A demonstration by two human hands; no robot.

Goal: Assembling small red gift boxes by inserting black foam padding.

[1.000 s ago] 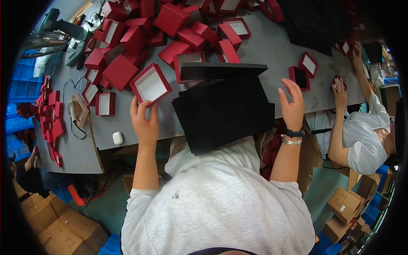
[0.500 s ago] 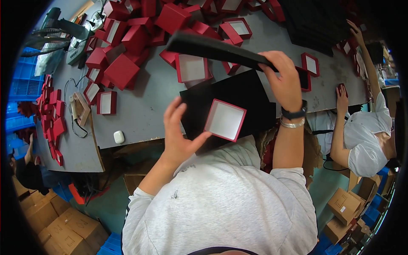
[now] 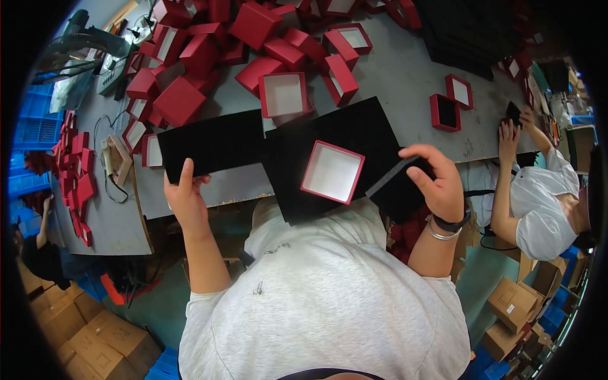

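From the counter (image 3: 405, 73), black sheets (image 3: 288, 168) overhang toward me, apparently as a support. My left hand (image 3: 187, 201) grips the long black strip (image 3: 215, 140) by its near edge, clear of the open red box (image 3: 333, 172) on the sheets; my right hand (image 3: 438, 183) pinches the small black piece (image 3: 402, 191), tilted beside that box.

The square open box (image 3: 333, 172) is plain red outside and white inside. Beneath it are solid black foam sheets (image 3: 288, 168). To the box's left is an unpatterned black foam strip (image 3: 215, 142); to its right, a black foam piece (image 3: 405, 193) with a dark grey edge. Beyond the box, plain red cartons (image 3: 180, 101), some showing white insides, cover part of a grey worktable (image 3: 392, 69). On the near side of the box is a heathered pale grey T-shirt (image 3: 329, 297) with small black marks.
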